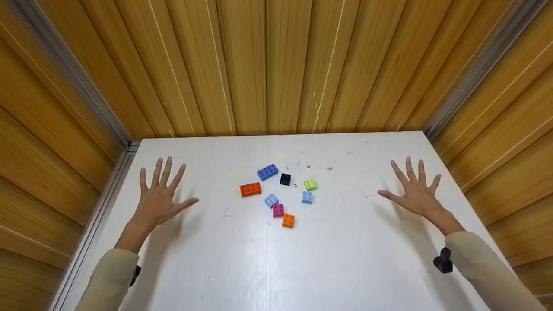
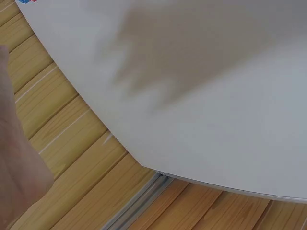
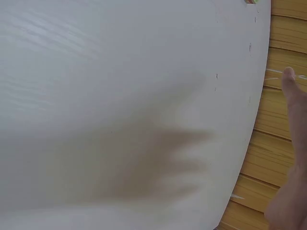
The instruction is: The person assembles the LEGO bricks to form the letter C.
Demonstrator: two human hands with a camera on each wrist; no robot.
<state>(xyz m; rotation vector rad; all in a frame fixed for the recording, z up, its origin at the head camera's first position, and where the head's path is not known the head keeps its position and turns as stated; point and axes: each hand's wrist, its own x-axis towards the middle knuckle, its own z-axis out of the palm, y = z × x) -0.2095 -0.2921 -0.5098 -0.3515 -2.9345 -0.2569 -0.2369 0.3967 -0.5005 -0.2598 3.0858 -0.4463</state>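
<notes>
At the left of the head view, the left hand (image 1: 159, 198) hovers above the white table (image 1: 242, 268), its fingers straight and spread; the right hand (image 1: 414, 193) hovers at the right, fingers likewise spread. Well apart from both, mid-frame, lie a blue brick (image 1: 268, 172), red brick (image 1: 250, 189), black brick (image 1: 285, 179), green brick (image 1: 310, 185), two light blue bricks (image 1: 306, 198), pink brick (image 1: 278, 210) and orange brick (image 1: 288, 220).

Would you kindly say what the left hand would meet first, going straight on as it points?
Probably the panelled back wall, beyond the white table; how high the left hand hovers is hard to judge.
</notes>
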